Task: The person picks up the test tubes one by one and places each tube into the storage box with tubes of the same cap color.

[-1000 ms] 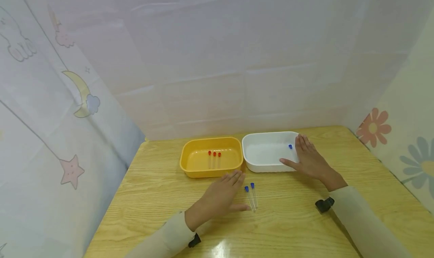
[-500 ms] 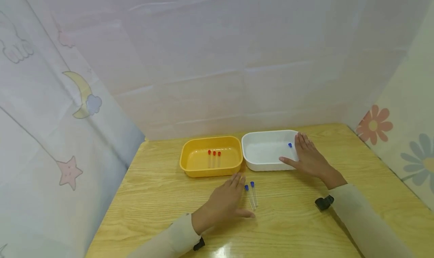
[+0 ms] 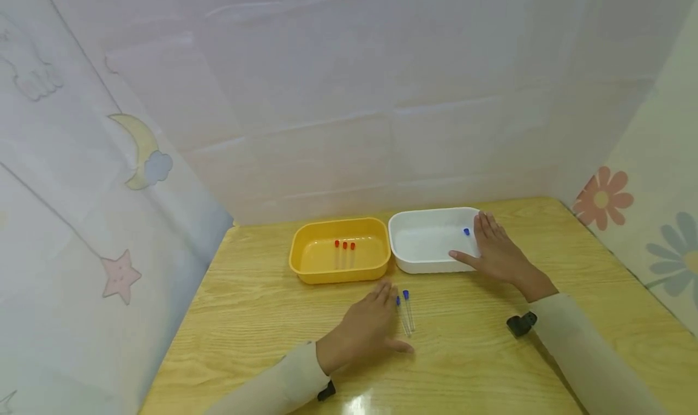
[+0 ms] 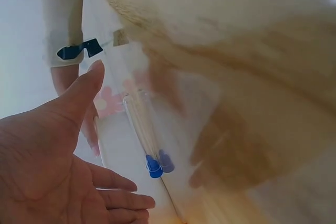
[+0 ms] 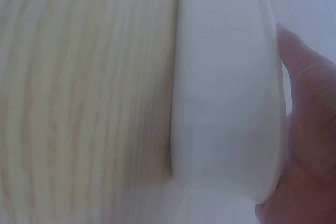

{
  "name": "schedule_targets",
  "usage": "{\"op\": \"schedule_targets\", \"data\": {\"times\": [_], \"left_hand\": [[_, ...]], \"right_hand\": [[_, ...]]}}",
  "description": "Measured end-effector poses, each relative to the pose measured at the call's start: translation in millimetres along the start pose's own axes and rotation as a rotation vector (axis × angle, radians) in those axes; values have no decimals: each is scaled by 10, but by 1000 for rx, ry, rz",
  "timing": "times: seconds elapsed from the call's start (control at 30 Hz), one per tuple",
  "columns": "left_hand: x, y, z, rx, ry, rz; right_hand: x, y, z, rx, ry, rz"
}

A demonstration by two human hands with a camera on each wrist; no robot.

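Left hand (image 3: 366, 330) hovered, fingers spread, beside two tubes (image 3: 406, 312) at frame centre. Right hand (image 3: 498, 254) lay flat against the white tub (image 3: 425, 263). A careless nudge could roll those tubes away.

bare table (image 3: 262, 318) left, yellow tray (image 3: 305, 269), white tray (image 3: 431, 267) behind

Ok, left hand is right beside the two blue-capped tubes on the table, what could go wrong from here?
1. The two blue-capped tubes lie side by side, so the left hand may nudge one and roll it across the smooth table, or catch both at once.
2. The right hand rests on the white tray rim; a slip there could shift the tray.
3. The yellow tray with red-capped tubes sits right next to it, so a blue-capped tube might land in the wrong one.
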State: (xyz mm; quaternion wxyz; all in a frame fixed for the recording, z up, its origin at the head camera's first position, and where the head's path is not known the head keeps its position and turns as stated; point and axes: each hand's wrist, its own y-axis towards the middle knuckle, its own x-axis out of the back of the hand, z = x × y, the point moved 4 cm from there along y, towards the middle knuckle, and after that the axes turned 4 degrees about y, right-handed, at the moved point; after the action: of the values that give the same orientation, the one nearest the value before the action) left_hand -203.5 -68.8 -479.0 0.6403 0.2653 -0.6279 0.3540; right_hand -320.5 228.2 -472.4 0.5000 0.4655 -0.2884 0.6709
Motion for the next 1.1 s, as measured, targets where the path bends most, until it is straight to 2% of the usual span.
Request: {"op": "schedule_targets", "data": {"times": [0.13,0.37,0.6,0.9,1.1], "left_hand": [[-42,4,-31,27,-32,13],[-24,-4,-64,60,-63,41],[-10,38,-59,55,6,50],[-15,64,-58,47,4,77],[-6,84,-69,22,15,71]], "right_hand": [[7,-29,19,6,0,0],[-15,-62,29,-8,8,8],[21,-34,41,-2,1,-6],[16,-25,37,-6,3,5],[15,-14,21,-8,-3,4]]}}
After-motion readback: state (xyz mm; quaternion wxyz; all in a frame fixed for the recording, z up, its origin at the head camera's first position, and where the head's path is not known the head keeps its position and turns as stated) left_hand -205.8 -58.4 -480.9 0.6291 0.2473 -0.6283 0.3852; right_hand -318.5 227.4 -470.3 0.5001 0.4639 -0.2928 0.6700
